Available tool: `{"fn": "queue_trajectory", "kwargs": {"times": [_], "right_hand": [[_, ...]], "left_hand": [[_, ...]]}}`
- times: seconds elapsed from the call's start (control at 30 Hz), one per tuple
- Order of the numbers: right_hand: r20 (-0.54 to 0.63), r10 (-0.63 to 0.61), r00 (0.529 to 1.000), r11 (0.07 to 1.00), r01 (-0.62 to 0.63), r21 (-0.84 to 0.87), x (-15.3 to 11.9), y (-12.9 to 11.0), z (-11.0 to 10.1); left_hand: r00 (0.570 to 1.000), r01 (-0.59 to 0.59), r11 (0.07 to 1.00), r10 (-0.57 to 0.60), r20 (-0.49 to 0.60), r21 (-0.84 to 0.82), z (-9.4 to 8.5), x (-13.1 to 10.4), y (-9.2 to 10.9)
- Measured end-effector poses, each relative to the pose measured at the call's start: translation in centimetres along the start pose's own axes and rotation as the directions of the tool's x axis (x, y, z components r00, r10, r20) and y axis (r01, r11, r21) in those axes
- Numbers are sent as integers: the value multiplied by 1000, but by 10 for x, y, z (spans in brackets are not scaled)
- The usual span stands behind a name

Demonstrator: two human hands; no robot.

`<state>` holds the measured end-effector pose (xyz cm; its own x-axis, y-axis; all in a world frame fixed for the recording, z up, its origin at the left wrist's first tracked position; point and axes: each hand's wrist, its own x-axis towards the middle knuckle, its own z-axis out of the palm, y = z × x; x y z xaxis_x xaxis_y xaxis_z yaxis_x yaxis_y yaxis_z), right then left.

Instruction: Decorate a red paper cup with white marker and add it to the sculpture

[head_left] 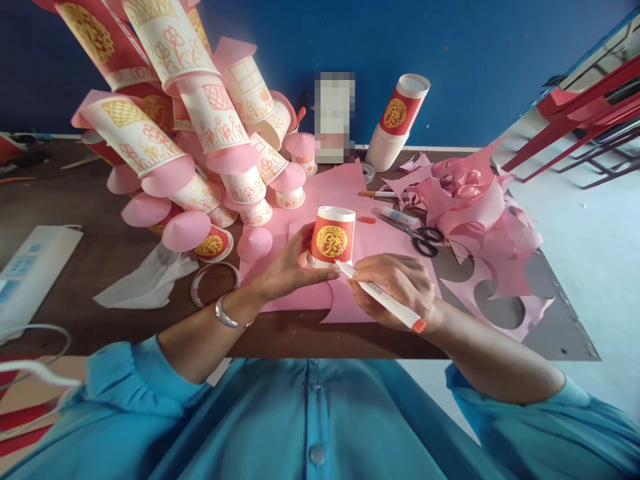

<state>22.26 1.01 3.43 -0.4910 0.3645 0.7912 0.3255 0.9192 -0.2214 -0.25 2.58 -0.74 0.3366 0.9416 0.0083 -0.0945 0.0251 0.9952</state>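
My left hand [290,263] is wrapped round a red and white paper cup [333,235] with a gold round emblem, thumb along its lower edge. In my right hand [400,283] is a white marker pen [387,301] with an orange end, its tip close to the cup's lower rim; whether it touches I cannot tell. Pink paper sheets [320,183] lie beneath both hands. Beyond my right hand lies an orange marker cap [367,220], with scissors [425,241] and a glue tube [397,217] to its right.
At the left rises a cluster of decorated paper cups [215,107] with pink paper cones. A cup stack [395,127] leans at the back. Pink paper scraps [470,193] spread at right. A tape roll [215,283], plastic bag [150,280] and power strip [37,277] lie left.
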Motion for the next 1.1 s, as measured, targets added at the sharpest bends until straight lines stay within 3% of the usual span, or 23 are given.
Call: {"fn": "queue_trajectory", "kwargs": {"times": [1.1], "right_hand": [[-59,33,998,997,-37,-68,3,-2,0]], "left_hand": [[1000,5,1000,-5,3,2,-1,-1,-1]]}}
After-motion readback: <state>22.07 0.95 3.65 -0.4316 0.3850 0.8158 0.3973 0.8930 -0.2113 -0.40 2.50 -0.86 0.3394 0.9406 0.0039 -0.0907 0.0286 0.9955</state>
